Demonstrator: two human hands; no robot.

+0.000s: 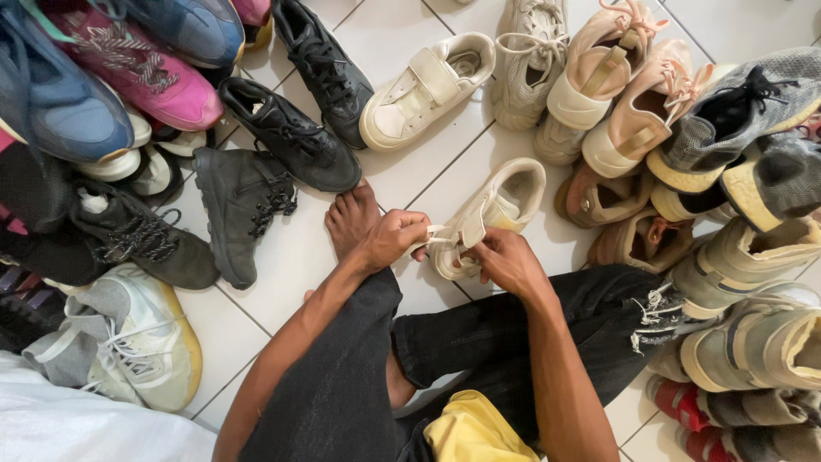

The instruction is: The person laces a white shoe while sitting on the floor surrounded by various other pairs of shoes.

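The cream low-top sneaker with a strap across its tongue point(487, 218) lies on the white tiled floor point(291, 257) right in front of me, its toe at about six o'clock from its open heel and tipped slightly on its side. My left hand point(392, 238) sits at nine o'clock of the shoe, its fingers point(417, 229) pressed together around the end of the pale strap point(438, 234) and pinching it taut. My right hand point(506, 261) is at five o'clock of the shoe, fingers curled and touching the toe end; I cannot tell exactly what they pinch there. Just beyond my left hand my bare foot point(351, 218) rests flat on the tiles, and my legs in dark jeans point(513, 334) are folded under both arms.

At nine o'clock of my foot stands a black lace-up boot point(244, 205), with a white and grey trainer point(128, 338) nearer to me at eight o'clock. Farther out, at twelve o'clock, lies a matching cream strap sneaker point(423, 90), well apart from the one I hold. At two o'clock is a pair of peach knit sneakers point(616, 85), and at ten o'clock a pink running shoe point(145, 68) tops a pile.
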